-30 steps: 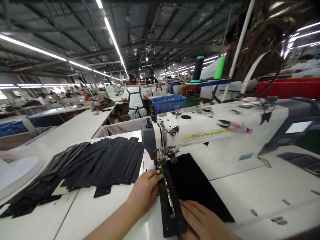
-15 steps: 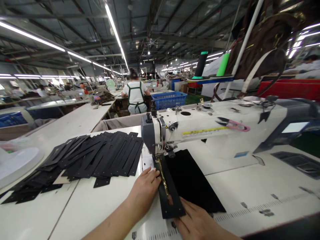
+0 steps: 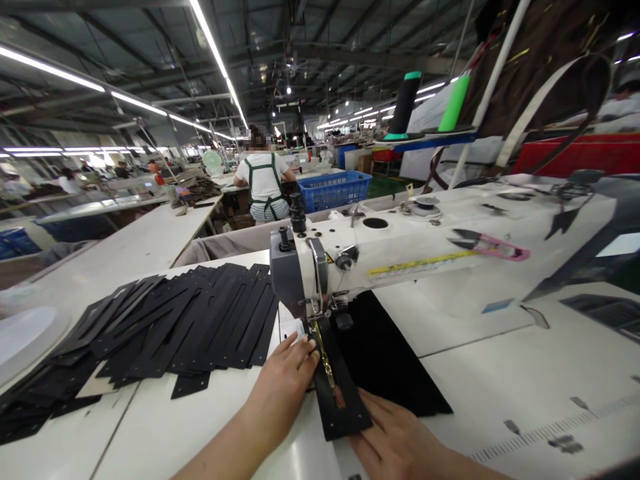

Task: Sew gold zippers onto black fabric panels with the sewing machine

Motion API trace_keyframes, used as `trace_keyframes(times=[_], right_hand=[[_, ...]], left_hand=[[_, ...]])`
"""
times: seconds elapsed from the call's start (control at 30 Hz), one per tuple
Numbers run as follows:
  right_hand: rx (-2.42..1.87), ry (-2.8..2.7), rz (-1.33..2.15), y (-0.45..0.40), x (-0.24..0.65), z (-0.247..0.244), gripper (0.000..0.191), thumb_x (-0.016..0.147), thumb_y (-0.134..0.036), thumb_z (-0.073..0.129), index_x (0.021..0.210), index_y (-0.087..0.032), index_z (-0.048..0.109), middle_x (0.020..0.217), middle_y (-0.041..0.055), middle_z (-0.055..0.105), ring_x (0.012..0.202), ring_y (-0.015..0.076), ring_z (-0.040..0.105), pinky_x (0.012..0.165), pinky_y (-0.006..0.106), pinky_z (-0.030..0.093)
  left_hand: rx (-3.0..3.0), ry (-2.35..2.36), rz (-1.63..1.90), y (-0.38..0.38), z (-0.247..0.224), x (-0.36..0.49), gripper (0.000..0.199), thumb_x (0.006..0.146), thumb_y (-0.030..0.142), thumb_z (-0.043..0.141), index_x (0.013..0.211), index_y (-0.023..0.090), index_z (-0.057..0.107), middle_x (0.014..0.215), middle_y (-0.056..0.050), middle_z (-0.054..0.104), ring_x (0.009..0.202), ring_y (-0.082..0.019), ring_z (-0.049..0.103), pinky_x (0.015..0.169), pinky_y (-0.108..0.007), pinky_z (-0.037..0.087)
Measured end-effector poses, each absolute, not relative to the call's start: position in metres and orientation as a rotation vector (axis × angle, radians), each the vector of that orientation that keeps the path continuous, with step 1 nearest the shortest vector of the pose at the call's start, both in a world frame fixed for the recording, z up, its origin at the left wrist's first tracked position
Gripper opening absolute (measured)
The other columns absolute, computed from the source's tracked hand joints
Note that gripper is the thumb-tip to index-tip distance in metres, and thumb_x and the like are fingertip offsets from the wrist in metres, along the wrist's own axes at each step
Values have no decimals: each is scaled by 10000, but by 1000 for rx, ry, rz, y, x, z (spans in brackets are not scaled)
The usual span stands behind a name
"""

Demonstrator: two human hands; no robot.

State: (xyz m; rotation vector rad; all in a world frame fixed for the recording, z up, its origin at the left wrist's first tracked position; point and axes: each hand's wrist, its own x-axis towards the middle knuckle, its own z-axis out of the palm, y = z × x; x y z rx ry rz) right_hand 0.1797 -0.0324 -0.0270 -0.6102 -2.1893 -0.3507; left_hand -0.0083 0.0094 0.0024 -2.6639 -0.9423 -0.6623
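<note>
A black leather-like panel [image 3: 336, 427] with a long slot lies under the needle area of a white sewing machine [image 3: 430, 260]. A gold-toothed zipper [image 3: 325, 360] shows in the slot. My left hand [image 3: 287, 373] lies with its fingers stretched along the panel's left edge, close to the presser foot [image 3: 316, 313]. At the near right corner, my right hand [image 3: 387, 433] grips the panel's edge; some of its fingers are hidden beneath. A larger black fabric piece [image 3: 395, 360] spreads flat to the right, partly below the machine arm.
Many slotted black panels [image 3: 190, 327] lie overlapped left of the machine. Pink-handled thread snips [image 3: 490, 245] rest on the machine arm. Thread cones [image 3: 455, 103] stand behind it. Beyond are a blue basket [image 3: 333, 190] and a seated person [image 3: 263, 177] facing away.
My view has shifted slightly closer, so the machine appears larger. Both hands keep nearly the same places on the panel, and the panel has slid slightly further toward the needle.
</note>
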Motion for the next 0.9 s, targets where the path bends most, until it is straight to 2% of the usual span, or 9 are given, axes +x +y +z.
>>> trace_keyframes(times=[0.17, 0.47, 0.6, 0.7, 0.8, 0.9], right_hand=[[-641, -2158, -303, -22, 179, -24, 327, 795, -30, 349, 806, -111, 666, 834, 107, 689, 783, 224, 640, 741, 306, 547], [-653, -2279, -223, -2, 179, -16, 309, 802, -35, 352, 821, -87, 656, 826, 124, 670, 812, 206, 613, 796, 291, 510], [-666, -2289, -215, 5, 177, -16, 309, 813, -36, 347, 748, -98, 643, 818, 110, 658, 810, 203, 593, 795, 291, 494], [-664, -2249, -222, 5, 178, -16, 314, 849, -59, 331, 780, -104, 634, 814, 94, 649, 805, 190, 577, 766, 281, 487], [-772, -2276, -144, 3, 180, -11, 221, 861, -124, 401, 806, -135, 614, 800, 66, 636, 789, 177, 564, 735, 284, 475], [-1021, -2345, -84, 10, 180, -1, 75, 807, -189, 535, 817, -149, 597, 848, 76, 623, 845, 208, 553, 767, 349, 455]], left_hand=[[-2660, -923, -698, 10, 4, -6, 273, 896, 119, 329, 974, 111, 590, 958, -107, 660, 955, -211, 611, 865, -382, 515], [-2647, -899, -727, 32, -7, -13, 256, 867, 97, 362, 1027, 81, 562, 980, -152, 618, 1020, -242, 566, 874, -384, 504], [-2704, -1025, -732, 38, -7, -11, 240, 856, 91, 385, 1004, 116, 572, 975, -146, 599, 966, -227, 579, 832, -366, 523], [-2759, -1112, -745, 38, -4, -10, 242, 839, 75, 398, 967, 157, 585, 929, -114, 602, 932, -211, 588, 808, -352, 532], [-2794, -1141, -691, 33, 1, -11, 318, 774, 32, 408, 1019, 151, 570, 985, -127, 601, 1013, -232, 560, 876, -402, 496], [-2801, -1219, -575, 21, 5, -11, 495, 652, 11, 434, 1129, 114, 516, 1146, -162, 555, 1146, -274, 473, 963, -499, 404]])
